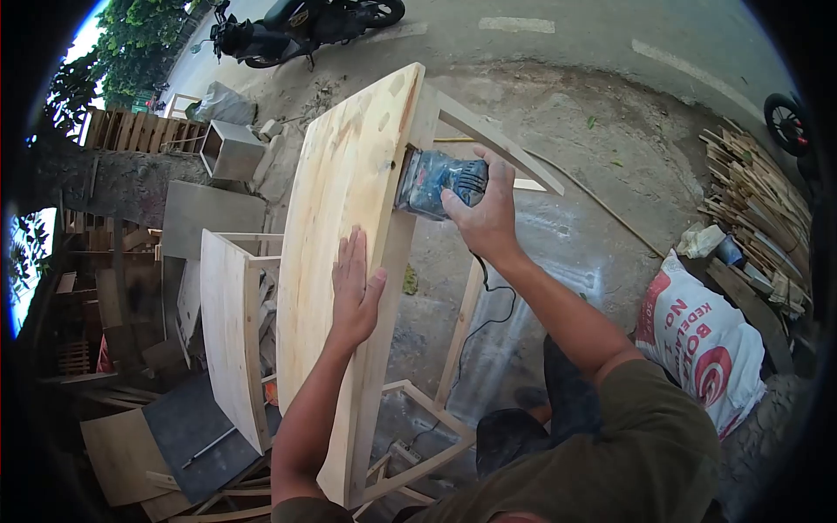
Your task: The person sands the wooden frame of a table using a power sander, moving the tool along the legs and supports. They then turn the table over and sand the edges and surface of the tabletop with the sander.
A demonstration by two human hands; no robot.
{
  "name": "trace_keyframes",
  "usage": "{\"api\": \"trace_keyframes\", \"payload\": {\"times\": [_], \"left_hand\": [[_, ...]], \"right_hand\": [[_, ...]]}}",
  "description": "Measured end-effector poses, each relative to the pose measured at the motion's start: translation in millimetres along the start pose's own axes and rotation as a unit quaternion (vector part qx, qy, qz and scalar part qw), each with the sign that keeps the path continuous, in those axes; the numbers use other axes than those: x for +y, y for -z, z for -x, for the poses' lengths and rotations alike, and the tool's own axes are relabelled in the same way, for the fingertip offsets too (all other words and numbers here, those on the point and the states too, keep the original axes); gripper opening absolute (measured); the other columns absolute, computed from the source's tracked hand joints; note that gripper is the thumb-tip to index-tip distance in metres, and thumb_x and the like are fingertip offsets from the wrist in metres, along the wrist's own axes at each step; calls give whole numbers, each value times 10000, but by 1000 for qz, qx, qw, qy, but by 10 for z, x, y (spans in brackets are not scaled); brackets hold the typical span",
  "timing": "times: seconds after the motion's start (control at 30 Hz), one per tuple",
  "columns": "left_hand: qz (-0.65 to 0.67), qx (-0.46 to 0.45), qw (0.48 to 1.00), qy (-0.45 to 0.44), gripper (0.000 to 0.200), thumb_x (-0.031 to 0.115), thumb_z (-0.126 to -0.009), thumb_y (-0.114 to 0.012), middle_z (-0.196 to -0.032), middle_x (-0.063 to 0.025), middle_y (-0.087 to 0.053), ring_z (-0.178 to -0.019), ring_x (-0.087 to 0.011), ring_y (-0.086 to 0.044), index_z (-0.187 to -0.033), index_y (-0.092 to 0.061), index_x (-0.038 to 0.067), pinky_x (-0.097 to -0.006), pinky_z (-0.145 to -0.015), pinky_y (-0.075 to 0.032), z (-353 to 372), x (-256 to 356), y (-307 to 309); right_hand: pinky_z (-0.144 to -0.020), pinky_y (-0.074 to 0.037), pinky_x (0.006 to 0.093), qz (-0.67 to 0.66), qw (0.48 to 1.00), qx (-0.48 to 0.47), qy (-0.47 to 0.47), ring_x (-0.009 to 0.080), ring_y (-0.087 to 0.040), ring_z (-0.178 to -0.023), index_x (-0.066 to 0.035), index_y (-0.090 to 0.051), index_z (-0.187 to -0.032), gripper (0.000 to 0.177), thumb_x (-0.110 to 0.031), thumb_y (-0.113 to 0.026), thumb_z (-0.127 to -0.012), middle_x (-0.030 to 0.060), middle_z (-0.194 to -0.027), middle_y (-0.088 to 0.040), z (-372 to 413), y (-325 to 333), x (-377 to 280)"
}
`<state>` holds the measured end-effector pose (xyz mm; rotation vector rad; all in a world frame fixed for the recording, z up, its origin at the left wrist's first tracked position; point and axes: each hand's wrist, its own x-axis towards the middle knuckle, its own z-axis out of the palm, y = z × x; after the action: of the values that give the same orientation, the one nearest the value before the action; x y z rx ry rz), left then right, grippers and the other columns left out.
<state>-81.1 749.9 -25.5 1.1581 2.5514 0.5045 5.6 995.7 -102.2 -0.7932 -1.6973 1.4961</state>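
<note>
A pale wooden table [336,235] stands in front of me, its planked top running away from my body. My right hand [488,209] is wrapped round a blue electric sander [440,185], whose pad rests against the right side edge of the tabletop near the far end. A black cord [499,322] hangs from the sander toward the ground. My left hand [355,283] lies flat on the tabletop close to that same edge, fingers stretched out and holding nothing. The sander's pad is partly hidden where it meets the wood.
A second wooden table [231,331] stands to the left. Boards [196,436] lie at lower left. On the right are a printed white sack [702,340] and a pile of wood strips [754,213]. A motorcycle [296,30] is parked at the back, beside the road.
</note>
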Motion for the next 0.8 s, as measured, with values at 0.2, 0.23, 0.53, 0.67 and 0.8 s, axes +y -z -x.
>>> {"api": "trace_keyframes", "payload": {"times": [0.2, 0.23, 0.53, 0.67, 0.8], "left_hand": [[-20, -1, 999, 36, 685, 298, -1086, -491, -1737, -176, -226, -1617, -385, -143, -1666, -238, 37, -519, -1291, -91, -77, 73, 75], [-19, -4, 999, 34, 686, 300, -1084, -494, -1735, -178, -230, -1617, -386, -145, -1664, -242, 35, -518, -1291, -93, -93, 74, 84], [0, -13, 996, 87, 782, 387, -1055, -501, -1731, -233, -175, -1610, -414, -114, -1656, -204, -15, -526, -1291, -80, -425, 28, 117], [-3, -31, 999, 15, 836, 443, -1052, -492, -1736, -243, -141, -1608, -430, -99, -1661, -160, -23, -522, -1292, -73, -909, 66, 240], [18, -36, 999, 4, 872, 481, -1048, -498, -1738, -241, -140, -1609, -425, -100, -1663, -146, -26, -518, -1294, -65, -1048, -4, 294]], "right_hand": [[-1090, -446, 475, 74, 997, 29, 9, 398, -542, -1225, -62, -472, -1472, 771, -295, -808, -818, 233, -1345, -490, -1614, -15, 120], [-1094, -445, 476, 75, 997, 24, 10, 399, -541, -1230, -68, -476, -1471, 770, -301, -809, -818, 234, -1351, -489, -1804, 30, 151], [-1072, -415, 510, 77, 996, -39, -22, 414, -484, -1194, -64, -407, -1463, 769, -242, -810, -833, 234, -1275, -455, -965, 23, 53], [-1072, -411, 510, 80, 995, -17, -53, 414, -471, -1200, -63, -407, -1465, 764, -246, -809, -841, 237, -1283, -452, -1296, -105, -38], [-1067, -437, 516, 116, 992, -40, -31, 439, -493, -1216, -113, -412, -1474, 753, -293, -806, -857, 221, -1318, -439, -1939, -101, -48]]}}
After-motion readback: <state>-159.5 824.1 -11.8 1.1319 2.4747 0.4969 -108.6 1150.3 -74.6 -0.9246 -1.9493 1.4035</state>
